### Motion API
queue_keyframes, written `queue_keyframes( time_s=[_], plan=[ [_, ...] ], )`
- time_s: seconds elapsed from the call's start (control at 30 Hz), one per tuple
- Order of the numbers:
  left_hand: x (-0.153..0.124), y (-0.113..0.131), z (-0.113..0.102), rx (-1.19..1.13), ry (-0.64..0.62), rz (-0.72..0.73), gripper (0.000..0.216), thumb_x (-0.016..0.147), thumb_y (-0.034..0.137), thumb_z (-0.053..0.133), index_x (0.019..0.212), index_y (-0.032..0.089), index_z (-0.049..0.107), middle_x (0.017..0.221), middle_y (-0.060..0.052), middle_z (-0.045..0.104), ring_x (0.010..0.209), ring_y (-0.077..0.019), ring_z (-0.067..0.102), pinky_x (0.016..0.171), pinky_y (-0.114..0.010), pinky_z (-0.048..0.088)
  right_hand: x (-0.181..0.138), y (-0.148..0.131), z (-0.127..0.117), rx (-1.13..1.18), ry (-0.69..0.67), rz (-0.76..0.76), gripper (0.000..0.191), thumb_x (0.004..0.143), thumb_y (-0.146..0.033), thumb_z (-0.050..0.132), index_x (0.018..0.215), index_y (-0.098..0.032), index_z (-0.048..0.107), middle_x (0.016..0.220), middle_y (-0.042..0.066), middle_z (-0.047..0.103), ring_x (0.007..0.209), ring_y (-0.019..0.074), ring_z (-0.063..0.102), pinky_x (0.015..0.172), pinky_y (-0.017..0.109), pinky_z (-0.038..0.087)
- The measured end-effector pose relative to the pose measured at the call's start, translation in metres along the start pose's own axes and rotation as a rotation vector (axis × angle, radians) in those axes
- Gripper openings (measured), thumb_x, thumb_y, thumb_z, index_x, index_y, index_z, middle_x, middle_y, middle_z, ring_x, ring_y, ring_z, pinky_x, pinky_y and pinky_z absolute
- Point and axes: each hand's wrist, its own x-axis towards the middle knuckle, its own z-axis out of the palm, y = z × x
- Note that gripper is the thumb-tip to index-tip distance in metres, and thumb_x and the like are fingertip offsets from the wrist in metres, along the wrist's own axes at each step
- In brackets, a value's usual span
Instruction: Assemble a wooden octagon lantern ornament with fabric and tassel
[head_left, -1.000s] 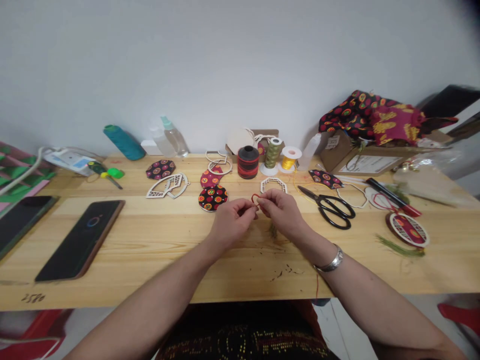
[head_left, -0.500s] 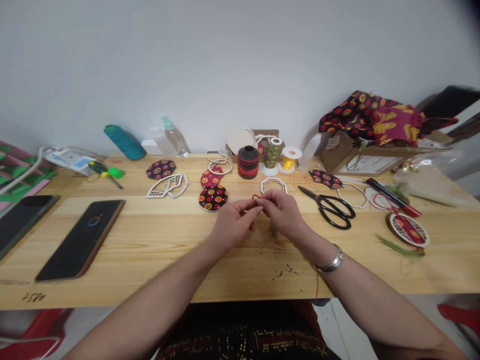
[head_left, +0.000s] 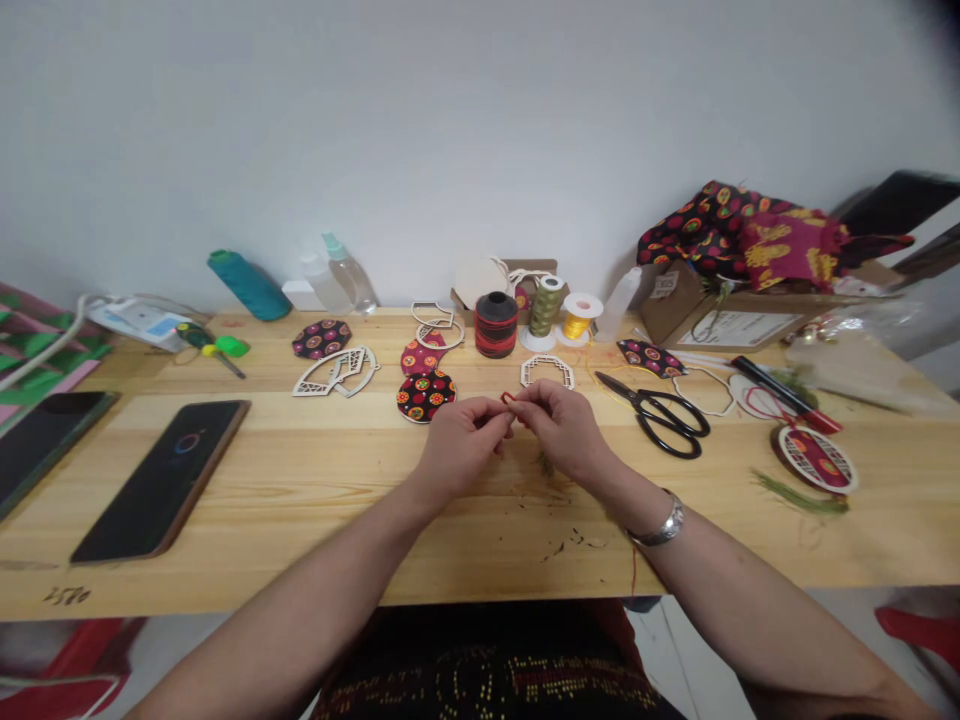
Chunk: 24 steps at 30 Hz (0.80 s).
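Two hands: the left hand (head_left: 461, 440) and the right hand (head_left: 562, 425) are meeting fingertip to fingertip just above the pale wooden table (head_left: 300, 480), both closing into a fine pinch
Left hand: thumb and forefinger are pinching one side of the thin red cord (head_left: 508, 398), while the other fingers are curling in
Right hand: its fingertips are nipping the other side of the same cord; a silver bangle (head_left: 664, 525) is sitting on that wrist
Cord position: it is sitting between the two sets of fingertips, mid-table, near the white octagonal wooden fretwork piece (head_left: 547, 370) and the round black fabric disc with orange dots (head_left: 425, 395)
Cord look: bright red, very thin and limp, it is showing as a small loop arching above the fingers; the rest is hiding inside the pinch, so I cannot tell whether a knot is forming
Doing it well: judging by the grip, gripping close to the loop and pulling evenly from both sides is what is mattering; such slim cord could be slipping free
Nearby: black-handled scissors (head_left: 660, 415) are lying to the right, apart from the hands
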Motion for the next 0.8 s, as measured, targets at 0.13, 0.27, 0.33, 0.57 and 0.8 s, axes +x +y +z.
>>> queue_keyframes(
  time_s=[0.13,0.27,0.33,0.57,0.8],
  plan=[
    [0.003,0.000,-0.001,-0.162,-0.037,-0.073,0.014,0.068,0.027,0.066,0.070,0.014,0.070,0.057,0.001,0.061,0.047,-0.0070,0.048,0.046,-0.020,0.035,0.001,0.001,0.000,0.054,-0.005,0.006,0.012,0.078,-0.027,0.060,0.071,-0.018,0.060,0.066,0.000,0.063,0.063,0.0127,0.054,0.060,0.026,0.043],
    [0.007,-0.004,-0.002,-0.381,-0.118,-0.204,0.018,0.065,0.030,0.071,0.070,0.012,0.069,0.063,-0.003,0.065,0.046,-0.0055,0.047,0.040,-0.018,0.027,0.003,0.000,-0.001,0.135,-0.017,0.031,0.013,0.076,-0.029,0.063,0.070,-0.018,0.060,0.063,-0.001,0.061,0.061,0.0119,0.054,0.061,0.026,0.044],
    [0.008,-0.006,-0.003,-0.448,-0.151,-0.246,0.020,0.064,0.030,0.073,0.069,0.012,0.069,0.066,-0.004,0.066,0.046,-0.0051,0.047,0.038,-0.017,0.022,0.003,-0.002,-0.001,0.186,-0.030,0.049,0.015,0.075,-0.031,0.064,0.069,-0.018,0.060,0.061,-0.002,0.061,0.061,0.0117,0.055,0.061,0.026,0.045],
    [0.009,-0.008,-0.003,-0.536,-0.170,-0.267,0.019,0.061,0.028,0.075,0.067,0.012,0.069,0.062,-0.003,0.064,0.043,-0.0038,0.044,0.038,-0.018,0.018,0.001,-0.009,-0.001,0.319,-0.072,0.096,0.020,0.072,-0.036,0.068,0.069,-0.018,0.060,0.058,-0.002,0.059,0.054,0.0098,0.053,0.054,0.024,0.043],
    [0.010,-0.007,-0.004,-0.529,-0.101,-0.246,0.017,0.061,0.028,0.075,0.067,0.013,0.069,0.060,-0.001,0.064,0.043,-0.0033,0.042,0.041,-0.018,0.023,0.004,-0.007,-0.006,0.299,-0.138,0.128,0.028,0.078,-0.042,0.058,0.070,-0.015,0.061,0.057,-0.002,0.054,0.051,0.0072,0.043,0.046,0.021,0.035]
  ],
)
